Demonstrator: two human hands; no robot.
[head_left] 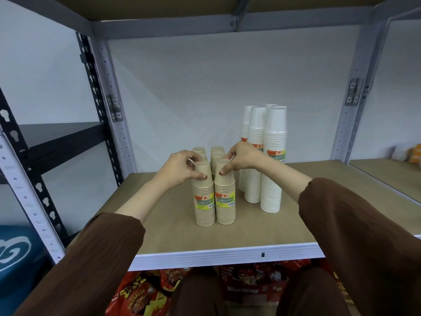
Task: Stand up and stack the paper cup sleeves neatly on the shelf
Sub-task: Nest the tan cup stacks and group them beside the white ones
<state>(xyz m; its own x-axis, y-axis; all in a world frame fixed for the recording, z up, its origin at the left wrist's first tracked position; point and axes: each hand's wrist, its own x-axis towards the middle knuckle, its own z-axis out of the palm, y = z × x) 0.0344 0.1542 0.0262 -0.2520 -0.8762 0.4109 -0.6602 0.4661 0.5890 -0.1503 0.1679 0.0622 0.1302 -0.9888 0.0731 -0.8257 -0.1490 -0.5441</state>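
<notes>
Several tan paper cup sleeves stand upright in a tight cluster on the brown shelf board (173,233). My left hand (180,167) grips the top of the front left tan sleeve (205,201). My right hand (241,157) pinches the top of the front right tan sleeve (225,201). Both front sleeves carry yellow-green labels and touch side by side. More tan sleeves (216,153) stand right behind them, partly hidden by my hands. Several taller white cup sleeves (272,169) stand upright to the right.
Grey metal uprights (118,124) frame the shelf, with another board overhead. A black rack (57,142) stands to the left. Red snack bags (145,295) lie on the level below. A blue item (16,252) sits low left. Small packages (407,152) rest at far right.
</notes>
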